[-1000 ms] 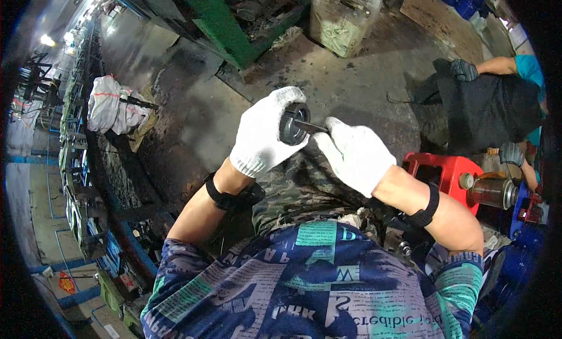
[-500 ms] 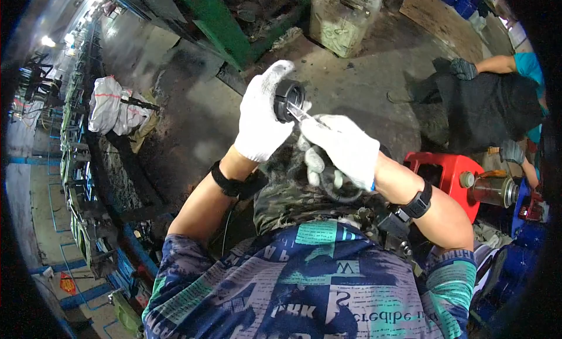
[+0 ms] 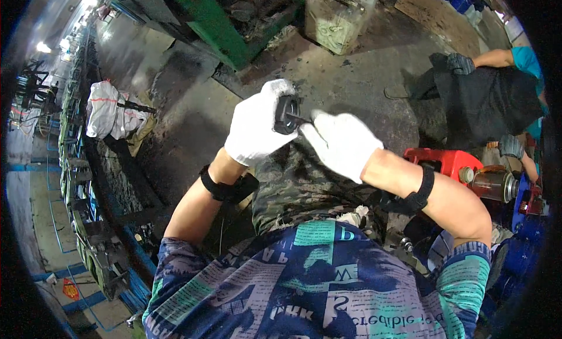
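My left hand (image 3: 253, 127), in a white glove, is wrapped round a short black ring-shaped part (image 3: 287, 115) with a hollow middle. Its open side is turned toward my right hand (image 3: 342, 141). That hand, gloved in white too, pinches a thin blade-like tool (image 3: 302, 120), which looks dark now and reaches to the ring's rim. Whether its tip touches the inner wall is too small to tell. Both hands are held above my camouflage-patterned trousers (image 3: 293, 181).
A dirty translucent jerrycan (image 3: 339, 23) stands by a green metal frame (image 3: 222, 40). White sacks (image 3: 108, 110) lie at left beside a long machine row. At right are a red container (image 3: 442, 166), a clear jar (image 3: 492, 185) and another person's grey-gloved hand (image 3: 461, 64) on dark cloth.
My right hand has turned flatter, its lower fingers now hidden. The ring has tilted and sits slightly lower. The blade-like tool, shiny before, now looks dark. My right elbow has swung outward.
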The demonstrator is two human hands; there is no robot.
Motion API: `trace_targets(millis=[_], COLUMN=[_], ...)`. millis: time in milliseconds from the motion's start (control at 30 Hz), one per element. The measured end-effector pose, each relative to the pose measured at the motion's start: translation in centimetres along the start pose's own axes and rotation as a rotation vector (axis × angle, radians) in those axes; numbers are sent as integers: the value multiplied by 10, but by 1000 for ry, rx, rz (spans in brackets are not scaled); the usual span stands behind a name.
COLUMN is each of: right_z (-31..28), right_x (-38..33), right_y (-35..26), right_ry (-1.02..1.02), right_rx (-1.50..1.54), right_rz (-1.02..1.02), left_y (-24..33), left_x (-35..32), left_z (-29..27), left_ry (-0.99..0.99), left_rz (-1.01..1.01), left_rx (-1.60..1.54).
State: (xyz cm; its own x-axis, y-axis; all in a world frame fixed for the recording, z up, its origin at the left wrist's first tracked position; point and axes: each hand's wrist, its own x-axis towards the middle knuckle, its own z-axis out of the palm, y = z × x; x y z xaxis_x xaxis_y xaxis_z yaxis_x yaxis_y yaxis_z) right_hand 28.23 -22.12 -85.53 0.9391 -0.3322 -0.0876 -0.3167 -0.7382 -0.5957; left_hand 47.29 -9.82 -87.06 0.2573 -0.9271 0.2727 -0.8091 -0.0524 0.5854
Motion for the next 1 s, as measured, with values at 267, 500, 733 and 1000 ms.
trace_targets(millis=[267, 500, 733, 1000], right_z=[5, -8, -37, 6], right_x=[15, 57, 96, 108], right_y=[-22, -5, 13, -9], right_ry=[-393, -384, 116, -174], right_rx=[1498, 1014, -344, 377], right_rz=[490, 388, -392, 148], left_y=[-37, -44, -52, -92], left_x=[4, 15, 34, 45], left_z=[37, 13, -33, -32], left_ry=[420, 326, 60, -16], left_rz=[232, 13, -5, 9], left_rx=[95, -74, -94, -57])
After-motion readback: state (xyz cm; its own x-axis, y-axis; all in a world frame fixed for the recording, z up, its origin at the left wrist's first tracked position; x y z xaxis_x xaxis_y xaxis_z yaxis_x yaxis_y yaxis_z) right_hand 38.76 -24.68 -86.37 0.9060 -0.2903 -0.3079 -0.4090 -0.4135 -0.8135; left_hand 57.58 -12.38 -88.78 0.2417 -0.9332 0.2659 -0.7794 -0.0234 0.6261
